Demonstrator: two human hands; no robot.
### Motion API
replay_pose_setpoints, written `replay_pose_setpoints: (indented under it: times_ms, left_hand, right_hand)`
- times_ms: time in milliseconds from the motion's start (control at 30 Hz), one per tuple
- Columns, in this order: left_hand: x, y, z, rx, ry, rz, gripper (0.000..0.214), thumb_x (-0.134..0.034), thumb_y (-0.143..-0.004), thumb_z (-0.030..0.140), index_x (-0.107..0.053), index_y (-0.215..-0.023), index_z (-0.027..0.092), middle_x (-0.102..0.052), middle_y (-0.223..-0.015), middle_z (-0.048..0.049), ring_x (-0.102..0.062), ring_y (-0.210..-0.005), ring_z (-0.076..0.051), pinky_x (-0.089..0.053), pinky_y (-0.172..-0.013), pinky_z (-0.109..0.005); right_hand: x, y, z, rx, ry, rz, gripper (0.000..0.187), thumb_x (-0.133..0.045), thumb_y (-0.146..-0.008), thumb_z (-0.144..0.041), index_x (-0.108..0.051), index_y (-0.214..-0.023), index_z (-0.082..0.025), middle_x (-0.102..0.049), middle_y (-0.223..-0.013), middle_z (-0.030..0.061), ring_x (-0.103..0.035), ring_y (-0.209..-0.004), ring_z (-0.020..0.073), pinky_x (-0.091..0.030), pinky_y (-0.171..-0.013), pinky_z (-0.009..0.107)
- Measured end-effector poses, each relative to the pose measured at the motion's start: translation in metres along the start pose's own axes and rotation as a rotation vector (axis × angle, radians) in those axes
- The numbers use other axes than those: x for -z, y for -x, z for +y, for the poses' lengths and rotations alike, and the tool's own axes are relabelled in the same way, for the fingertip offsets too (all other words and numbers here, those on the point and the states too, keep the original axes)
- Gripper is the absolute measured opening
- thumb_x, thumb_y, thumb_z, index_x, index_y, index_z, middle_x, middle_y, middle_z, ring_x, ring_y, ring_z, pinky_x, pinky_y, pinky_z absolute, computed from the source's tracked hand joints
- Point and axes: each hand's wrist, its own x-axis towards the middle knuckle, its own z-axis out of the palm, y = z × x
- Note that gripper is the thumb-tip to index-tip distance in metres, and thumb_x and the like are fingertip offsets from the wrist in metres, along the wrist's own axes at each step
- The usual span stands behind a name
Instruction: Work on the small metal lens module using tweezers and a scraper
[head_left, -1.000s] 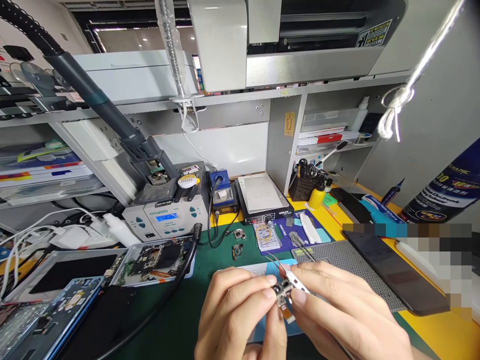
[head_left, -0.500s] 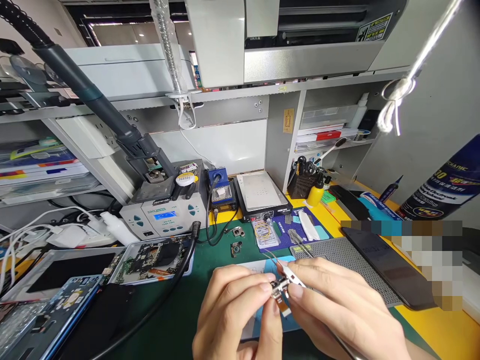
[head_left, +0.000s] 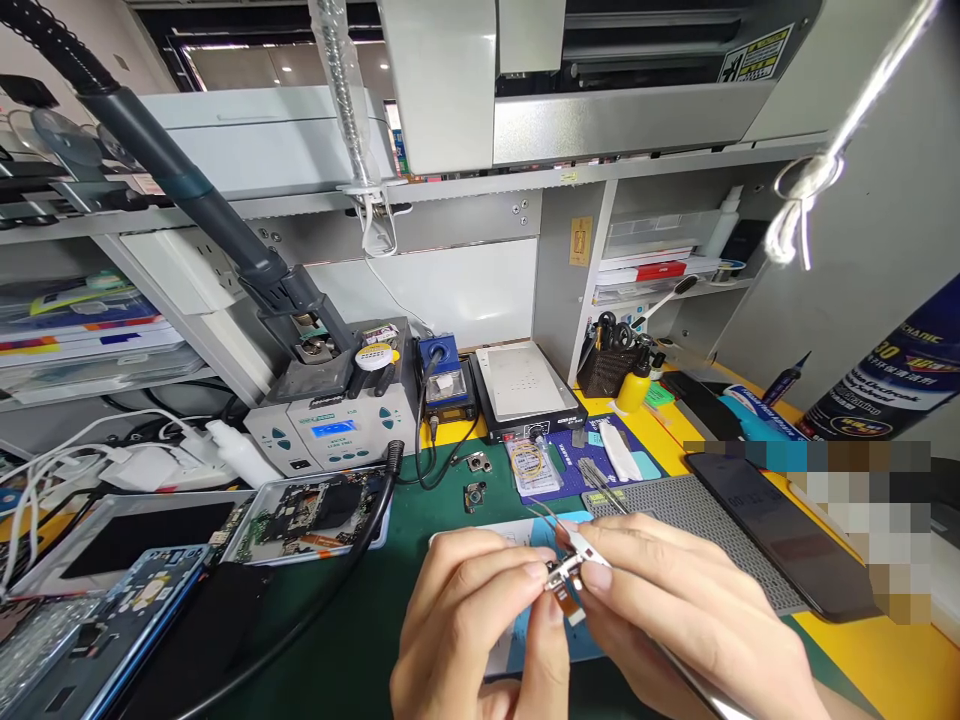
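Flex (head_left: 567,599) btwn L grip (head_left: 474,618), R grip (head_left: 686,598)

From here I see shiny metal on the module (head_left: 559,575) at lower centre, amber plastic on its ribbon (head_left: 566,600), a matt green mat (head_left: 360,640), a glossy phone (head_left: 780,540) at lower right and, up top, satin metal panelling (head_left: 622,128).

Metal part (head_left: 562,574) partly hidden btwn fingers (head_left: 517,588) — blue can (head_left: 885,370) cut off, R.

Yellow bottle (head_left: 634,388) beside black mesh cup (head_left: 602,374); knotted white cord (head_left: 808,185) hanging upper right; dark blue can (head_left: 862,400) below.
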Motion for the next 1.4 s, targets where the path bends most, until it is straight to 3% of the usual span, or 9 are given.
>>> replay_pose_setpoints:
  times_ms: [167, 333, 467, 600, 733, 900, 1133, 1400]
  left_hand:
    - [-0.004, 0.001, 0.002, 0.049, 0.073, 0.019, 0.039, -0.064, -0.077, -0.011, -0.070, -0.104, 0.015, -0.075, -0.087, -0.0034, -0.070, -0.083, -0.018, -0.063, -0.070, -0.030]
    - [-0.005, 0.008, 0.001, 0.515, 0.238, 0.267, 0.007, -0.073, -0.089, 0.013, -0.073, -0.090, 0.020, -0.073, -0.087, -0.0027, -0.072, -0.076, -0.014, -0.060, -0.066, -0.018]
    - [0.000, 0.003, 0.001, 0.750, 0.472, 0.205, 0.012, -0.080, -0.088, 0.030, -0.077, -0.091, 0.019, -0.077, -0.082, -0.0049, -0.076, -0.073, -0.017, -0.063, -0.068, -0.020]
    - [0.003, -0.003, 0.001, 0.944, 0.596, 0.260, 0.018, -0.083, -0.086, 0.036, -0.076, -0.094, 0.021, -0.077, -0.079, -0.0017, -0.074, -0.075, -0.013, -0.059, -0.073, -0.016]
    - [0.002, -0.001, -0.001, 0.862, 0.571, 0.174, 0.015, -0.080, -0.088, 0.035, -0.077, -0.095, 0.022, -0.077, -0.081, -0.0015, -0.075, -0.076, -0.013, -0.060, -0.073, -0.016]
    - [-0.007, 0.004, 0.007, 0.798, 0.301, 0.289, 0.006, -0.078, -0.088, 0.027, -0.076, -0.093, 0.023, -0.076, -0.085, -0.0005, -0.073, -0.078, -0.012, -0.058, -0.074, -0.013]
    - [-0.012, 0.010, 0.005, 0.642, 0.145, 0.287, 0.008, -0.075, -0.087, 0.020, -0.076, -0.095, 0.024, -0.075, -0.082, 0.0009, -0.074, -0.073, -0.012, -0.059, -0.071, -0.013]
    - [-0.010, 0.010, 0.002, 0.516, 0.019, 0.275, 0.012, -0.074, -0.086, 0.015, -0.076, -0.094, 0.024, -0.075, -0.088, 0.0003, -0.072, -0.072, -0.011, -0.059, -0.069, -0.015]
  right_hand:
    - [0.003, -0.001, -0.003, -0.026, 0.024, 0.026, 0.031, -0.062, -0.092, 0.002, -0.064, -0.119, -0.013, -0.085, -0.099, 0.0125, -0.082, -0.092, 0.0177, -0.066, -0.089, 0.029]
    - [0.007, -0.005, -0.003, -0.125, 0.044, 0.089, 0.030, -0.066, -0.088, -0.001, -0.067, -0.113, -0.018, -0.086, -0.093, 0.0073, -0.084, -0.082, 0.0193, -0.068, -0.081, 0.023]
    - [0.008, -0.003, -0.007, -0.294, 0.092, 0.137, 0.017, -0.070, -0.090, -0.009, -0.073, -0.104, -0.019, -0.086, -0.088, 0.0046, -0.084, -0.072, 0.0168, -0.066, -0.079, 0.015]
    - [0.007, 0.006, -0.011, -0.471, 0.106, 0.191, 0.010, -0.070, -0.094, -0.017, -0.074, -0.101, -0.024, -0.086, -0.087, 0.0003, -0.083, -0.074, 0.0136, -0.064, -0.080, 0.011]
    - [0.005, 0.011, -0.014, -0.491, 0.029, 0.145, 0.008, -0.067, -0.097, -0.022, -0.073, -0.102, -0.024, -0.086, -0.089, 0.0034, -0.084, -0.075, 0.0196, -0.069, -0.074, 0.019]
    - [0.002, 0.011, -0.017, -0.424, -0.006, 0.221, 0.018, -0.068, -0.094, -0.017, -0.073, -0.110, -0.026, -0.085, -0.089, 0.0065, -0.084, -0.081, 0.0224, -0.070, -0.079, 0.026]
    - [0.001, 0.011, -0.015, -0.366, 0.045, 0.175, 0.023, -0.082, -0.085, -0.036, -0.079, -0.107, -0.032, -0.085, -0.096, 0.0090, -0.084, -0.086, 0.0318, -0.073, -0.076, 0.039]
    - [-0.003, 0.011, -0.014, -0.327, 0.094, 0.145, 0.029, -0.083, -0.083, -0.043, -0.078, -0.109, -0.031, -0.084, -0.100, 0.0099, -0.083, -0.089, 0.0316, -0.072, -0.078, 0.040]
